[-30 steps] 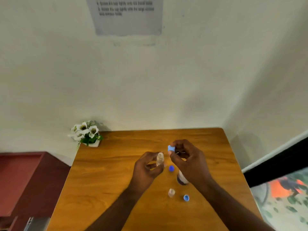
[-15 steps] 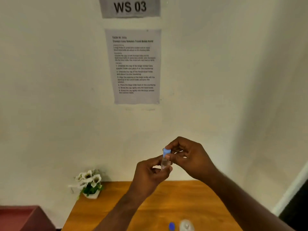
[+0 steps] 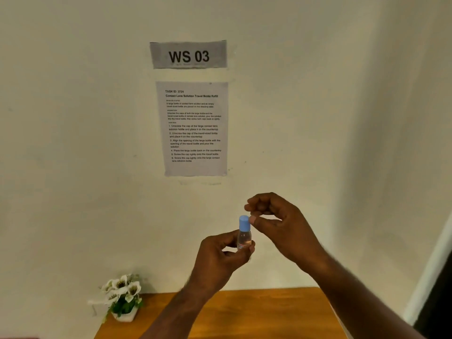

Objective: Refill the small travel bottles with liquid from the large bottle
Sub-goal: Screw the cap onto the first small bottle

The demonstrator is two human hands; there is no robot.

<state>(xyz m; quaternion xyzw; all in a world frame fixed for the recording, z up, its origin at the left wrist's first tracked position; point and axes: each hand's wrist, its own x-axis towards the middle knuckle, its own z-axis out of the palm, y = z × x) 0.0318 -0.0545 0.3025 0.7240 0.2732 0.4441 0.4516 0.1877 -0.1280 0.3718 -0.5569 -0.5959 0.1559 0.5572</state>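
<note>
Small travel bottle stands upright in my left hand, pinched at its lower body, high above the tabletop's far edge, and my right hand, fingers loosely parted, holding nothing, touches its blue cap from the right.

There is 1 view only, from the person's head, so nothing is shared with another camera. It faces almost straight at the wall, centred a little below the instruction sheet, with the WS 03 sign above that sheet. Well below the sheet, just the far edge of the wooden table enters the bottom. The wall stands near.
</note>
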